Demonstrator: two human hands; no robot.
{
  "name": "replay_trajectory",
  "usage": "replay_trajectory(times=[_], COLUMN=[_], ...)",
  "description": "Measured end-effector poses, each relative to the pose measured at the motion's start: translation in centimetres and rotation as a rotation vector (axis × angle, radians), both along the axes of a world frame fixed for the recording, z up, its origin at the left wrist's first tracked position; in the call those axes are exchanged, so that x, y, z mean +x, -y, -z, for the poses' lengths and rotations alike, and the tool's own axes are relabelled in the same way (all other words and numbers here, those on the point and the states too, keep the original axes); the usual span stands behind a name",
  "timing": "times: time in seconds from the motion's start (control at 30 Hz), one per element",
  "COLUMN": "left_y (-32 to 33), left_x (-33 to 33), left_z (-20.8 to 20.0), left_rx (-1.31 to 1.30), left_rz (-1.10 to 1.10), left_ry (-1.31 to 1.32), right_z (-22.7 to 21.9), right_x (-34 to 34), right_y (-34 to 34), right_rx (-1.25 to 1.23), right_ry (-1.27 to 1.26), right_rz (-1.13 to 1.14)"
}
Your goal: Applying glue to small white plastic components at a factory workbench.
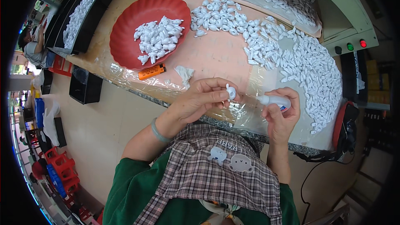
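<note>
Checked apron point(208, 176) at six o'clock; a white piece point(231, 93) is pinched by the left hand point(201, 100). From it, at three o'clock, a bottle point(276, 101) is gripped by the right hand point(284, 118), nozzle point(259, 98) pointed to nine.

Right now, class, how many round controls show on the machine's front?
3, in a row on the machine: a black one at the left, a green one in the middle, a red one at the right. Others may be hidden.
</note>
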State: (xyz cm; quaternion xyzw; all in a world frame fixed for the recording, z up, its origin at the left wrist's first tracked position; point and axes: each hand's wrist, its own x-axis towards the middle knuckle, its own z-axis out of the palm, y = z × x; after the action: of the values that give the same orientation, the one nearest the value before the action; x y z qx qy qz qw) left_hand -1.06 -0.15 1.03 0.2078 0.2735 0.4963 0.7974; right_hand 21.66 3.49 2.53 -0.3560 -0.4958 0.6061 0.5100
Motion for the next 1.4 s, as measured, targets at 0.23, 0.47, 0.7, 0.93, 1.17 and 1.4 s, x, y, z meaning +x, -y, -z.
replay_trajectory(times=[0.23, 0.47, 0.7, 0.93, 1.17, 1.4], left_y=[0.8, 1.0, 1.1, 1.1, 1.1, 1.1], left_x=[0.1, 0.1, 0.0, 0.0, 0.0, 0.0], left_z=[0.5, 0.6, 0.7, 0.8, 0.9, 1.1], left_rx=[0.042, 0.036, 0.004, -0.016, -0.026, -0.017], left_rz=[-0.029, -0.021, -0.012, -0.016, -0.012, -0.004], left_ry=[0.011, 0.017, 0.024, 0.030, 0.041, 0.052], right_z=[-1.8, -1.7, -1.5, -1.5, -1.4, -1.4], right_x=[-0.4, -0.1, 0.0, -0.1, -0.1, -0.1], right_y=[0.8, 1.3, 1.5, 1.4, 1.3, 1.1], right_rx=[0.186, 0.451, 0.585, 0.651, 0.685, 0.712], right_ry=[0.119, 0.372, 0.467, 0.515, 0.549, 0.566], right_rz=[0.050, 0.126, 0.111, 0.101, 0.086, 0.080])
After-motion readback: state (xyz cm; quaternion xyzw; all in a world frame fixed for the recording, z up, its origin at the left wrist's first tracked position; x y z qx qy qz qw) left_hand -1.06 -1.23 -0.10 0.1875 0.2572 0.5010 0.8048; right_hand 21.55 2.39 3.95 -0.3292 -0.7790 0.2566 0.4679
